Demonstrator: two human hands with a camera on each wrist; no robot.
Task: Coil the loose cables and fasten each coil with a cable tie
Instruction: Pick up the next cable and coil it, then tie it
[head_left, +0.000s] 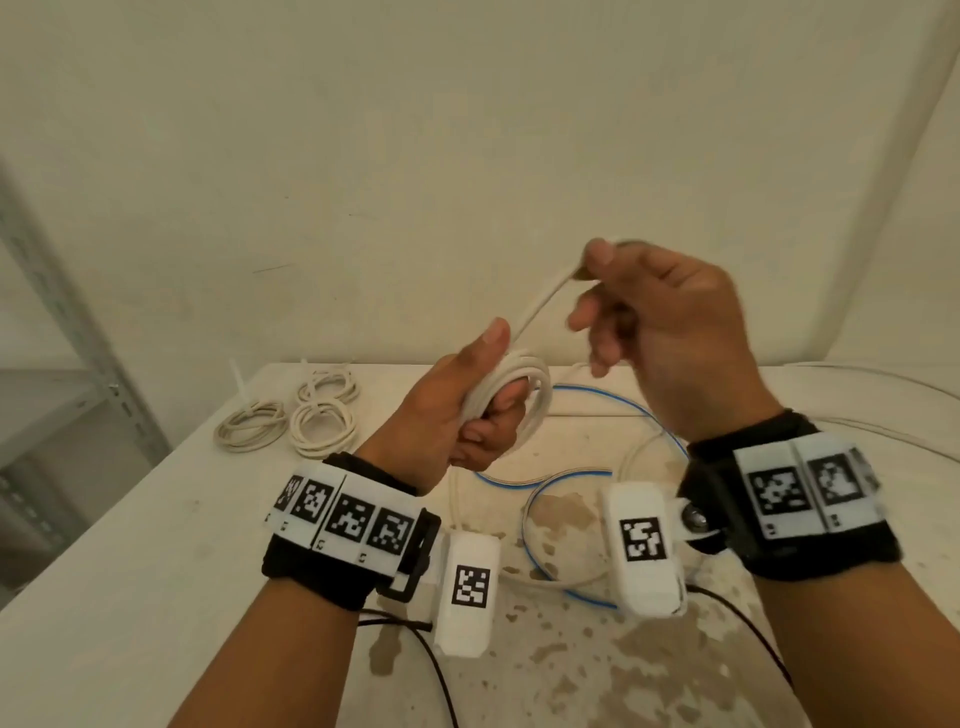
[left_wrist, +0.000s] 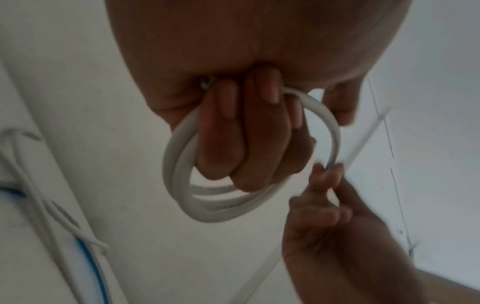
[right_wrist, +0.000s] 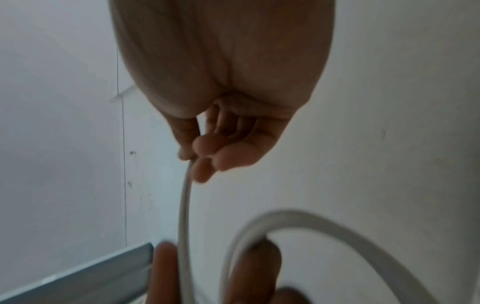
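My left hand (head_left: 480, 410) grips a white cable coil (head_left: 524, 400) of several loops above the table; its fingers curl through the loops (left_wrist: 182, 185). From the coil a free strand of the same white cable (head_left: 540, 304) runs up and to the right. My right hand (head_left: 618, 306) pinches that strand near its end, higher than the left hand, between thumb and fingertips (right_wrist: 197, 156). Three finished white coils (head_left: 322, 428) lie at the table's back left, with cable ties (head_left: 236, 379) sticking up beside them. Loose white and blue cables (head_left: 566, 473) lie on the table under my hands.
The white table (head_left: 156, 571) has a stained patch near its front. A metal shelf frame (head_left: 67, 332) stands at the left. A plain wall rises close behind the table. Thin black wrist-camera leads (head_left: 431, 660) hang below my forearms.
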